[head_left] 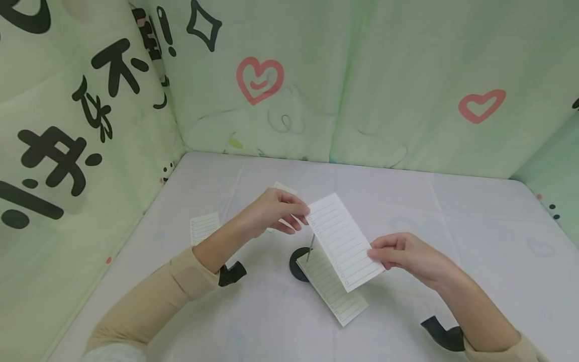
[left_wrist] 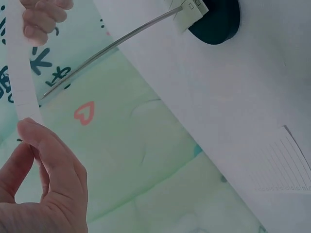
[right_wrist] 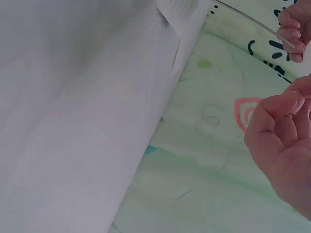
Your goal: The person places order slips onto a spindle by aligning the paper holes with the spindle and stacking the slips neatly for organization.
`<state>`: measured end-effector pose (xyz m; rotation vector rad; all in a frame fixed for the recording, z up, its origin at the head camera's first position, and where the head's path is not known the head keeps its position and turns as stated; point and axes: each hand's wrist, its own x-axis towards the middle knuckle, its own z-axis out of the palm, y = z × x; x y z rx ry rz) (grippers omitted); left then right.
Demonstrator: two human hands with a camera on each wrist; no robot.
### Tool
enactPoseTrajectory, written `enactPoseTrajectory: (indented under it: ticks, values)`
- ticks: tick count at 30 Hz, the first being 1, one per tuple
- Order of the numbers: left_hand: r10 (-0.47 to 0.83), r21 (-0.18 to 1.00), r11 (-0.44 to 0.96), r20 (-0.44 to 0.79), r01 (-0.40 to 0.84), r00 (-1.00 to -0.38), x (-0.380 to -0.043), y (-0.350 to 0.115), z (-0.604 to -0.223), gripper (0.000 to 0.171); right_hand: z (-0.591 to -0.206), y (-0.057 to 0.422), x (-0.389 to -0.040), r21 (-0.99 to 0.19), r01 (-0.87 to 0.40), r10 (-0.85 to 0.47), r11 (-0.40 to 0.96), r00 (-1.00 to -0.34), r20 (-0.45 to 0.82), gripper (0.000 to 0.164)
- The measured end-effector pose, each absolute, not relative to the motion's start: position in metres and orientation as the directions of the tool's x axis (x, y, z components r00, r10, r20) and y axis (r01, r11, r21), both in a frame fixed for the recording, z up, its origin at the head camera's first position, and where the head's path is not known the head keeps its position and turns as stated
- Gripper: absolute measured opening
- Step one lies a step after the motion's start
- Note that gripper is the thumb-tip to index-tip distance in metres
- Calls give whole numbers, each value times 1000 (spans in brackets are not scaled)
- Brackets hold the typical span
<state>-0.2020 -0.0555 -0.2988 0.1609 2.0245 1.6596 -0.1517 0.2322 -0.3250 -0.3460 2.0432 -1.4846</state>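
Observation:
A white lined card [head_left: 346, 241] is held tilted above the table between both hands. My left hand [head_left: 280, 211] pinches its upper left corner between thumb and fingers. At its lower right edge, my right hand [head_left: 402, 256] pinches the card. Below stands a paper spike, with a round black base [head_left: 296, 269] and a thin metal rod [left_wrist: 112, 50] whose tip points up near the held card. Another lined card [head_left: 336, 291] is threaded low on the rod, over the base. In the right wrist view the held card is mostly hidden behind the right hand [right_wrist: 282, 141].
A loose lined card [head_left: 204, 226] lies on the white table left of the spike, partly behind the left forearm. More paper [head_left: 285, 188] peeks out behind the left hand. Black straps [head_left: 232, 274] show by both wrists. Green printed curtains [head_left: 384, 75] surround the table.

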Motion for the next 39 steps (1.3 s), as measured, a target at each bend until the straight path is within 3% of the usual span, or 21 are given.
enactPoseTrajectory:
  ticks: [4, 16, 39]
  values:
    - [441, 940, 259, -318, -220, -839, -198, -55, -303, 17, -332, 238, -149, -932, 119, -546, 342, -782, -300, 11]
    - [467, 926, 320, -337, -198, -818, -194, -54, -314, 16, -346, 242, -150, -939, 170, -606, 300, -726, -325, 12]
    - [480, 936, 269, -335, -227, -811, -192, -54, -322, 16, -355, 242, -155, -933, 199, -619, 301, -704, -350, 14]
